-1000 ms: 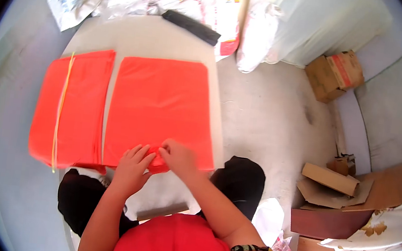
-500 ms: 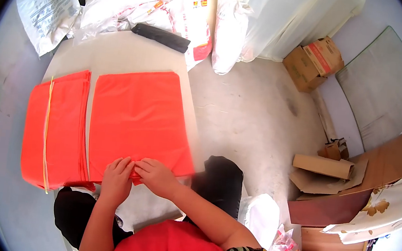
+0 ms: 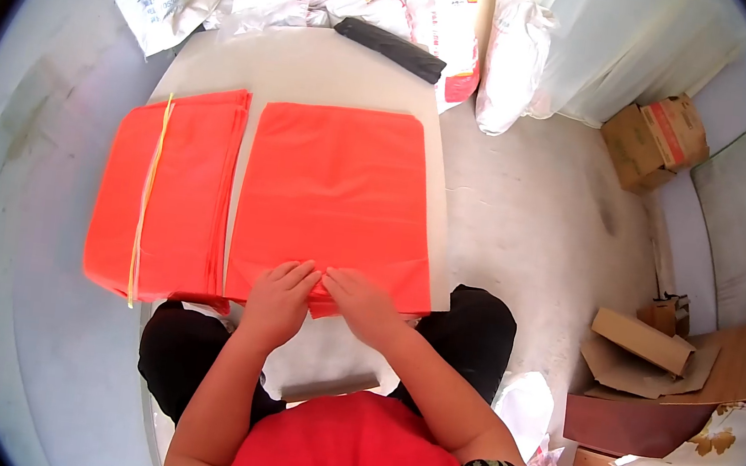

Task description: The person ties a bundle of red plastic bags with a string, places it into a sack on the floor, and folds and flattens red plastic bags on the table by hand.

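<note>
A flat, red piece of thin fabric (image 3: 338, 192) lies on the pale tabletop in front of me. My left hand (image 3: 281, 301) is at the middle of its near edge, fingers together and curled over the cloth. Close beside it, my right hand (image 3: 363, 305) grips the same edge, its fingertips nearly meeting those of the left. Between the hands a bit of cloth is bunched and hangs over the edge. My thumbs are mostly hidden. To the left sits a thicker stack of folded red fabric (image 3: 188, 198), with a yellow cord (image 3: 150, 198) lying across it.
A dark, long roll-shaped object (image 3: 389, 49) lies at the table's (image 3: 300, 64) far end, before white printed sacks (image 3: 372, 3). An upright white sack (image 3: 512, 65) stands on the floor beside it. Cardboard boxes (image 3: 650, 140) and a flattened carton (image 3: 653, 357) are to the right.
The view has shifted, so the table and fabric appear farther right and higher. Both hands stay at the fabric's near edge, their fingertips slightly farther apart.
</note>
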A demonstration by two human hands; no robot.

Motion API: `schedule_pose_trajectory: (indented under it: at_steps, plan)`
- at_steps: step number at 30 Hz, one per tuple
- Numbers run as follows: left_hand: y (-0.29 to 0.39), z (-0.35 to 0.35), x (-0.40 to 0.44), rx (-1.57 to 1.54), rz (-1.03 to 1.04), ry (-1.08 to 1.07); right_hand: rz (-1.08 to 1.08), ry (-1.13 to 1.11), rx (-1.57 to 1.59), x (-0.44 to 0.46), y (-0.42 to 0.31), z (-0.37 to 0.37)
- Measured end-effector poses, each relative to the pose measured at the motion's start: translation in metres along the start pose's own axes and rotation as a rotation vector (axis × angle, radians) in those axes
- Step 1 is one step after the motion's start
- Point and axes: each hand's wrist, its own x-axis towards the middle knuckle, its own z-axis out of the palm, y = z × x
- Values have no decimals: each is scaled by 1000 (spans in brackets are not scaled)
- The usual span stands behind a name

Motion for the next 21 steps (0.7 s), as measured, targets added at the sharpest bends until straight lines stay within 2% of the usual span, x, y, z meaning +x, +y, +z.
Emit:
schedule_pose_trajectory:
  at_steps: [5,8,11,14,17,20,21]
  plan:
    - [-3,-2,-3,70,-41,-1,50,-52,-18,3,-2,-5]
    - [-13,-1,-9,144,-190,12,122,-81,9,7,-1,-9]
    - [-19,-16,-12,96,-326,37,309,-161,183,19,-8,-28]
    - [-19,-33,-17,62,-319,89,318,-179,174,27,-16,-52]
    - [-10,-50,-21,-131,-527,12,281,-471,66,40,-16,-80]
    - [-1,-68,-21,-490,-757,-20,342,-651,128,52,-11,-94]
    - [-5,-66,-24,-396,-733,-18,349,-678,122,56,-7,-94]
